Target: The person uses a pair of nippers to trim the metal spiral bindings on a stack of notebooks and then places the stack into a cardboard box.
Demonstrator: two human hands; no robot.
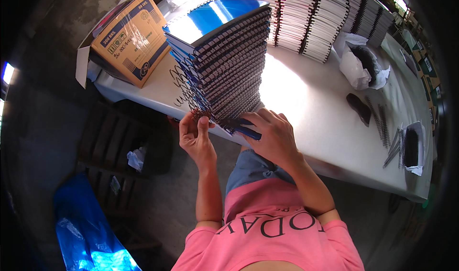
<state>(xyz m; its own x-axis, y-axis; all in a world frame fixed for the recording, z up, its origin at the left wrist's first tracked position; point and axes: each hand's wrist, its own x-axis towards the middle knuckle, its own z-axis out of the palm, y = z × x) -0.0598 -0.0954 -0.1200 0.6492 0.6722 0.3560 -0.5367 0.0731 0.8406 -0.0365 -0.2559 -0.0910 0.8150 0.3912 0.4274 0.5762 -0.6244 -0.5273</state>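
Cardboard box (130, 44) upper left, blue plastic (82, 213) lower left

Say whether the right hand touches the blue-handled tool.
Touching: the head view shows the right hand gripping the blue-handled tool beneath its fingers.

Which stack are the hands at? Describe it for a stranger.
On the white table, find the cardboard box at its left end. Just right of that stands a tall stack of spiral notebooks, with the left hand and right hand near its bottom. Unlike the paler stacks behind, it has a glossy blue cover and loose coils jutting left.
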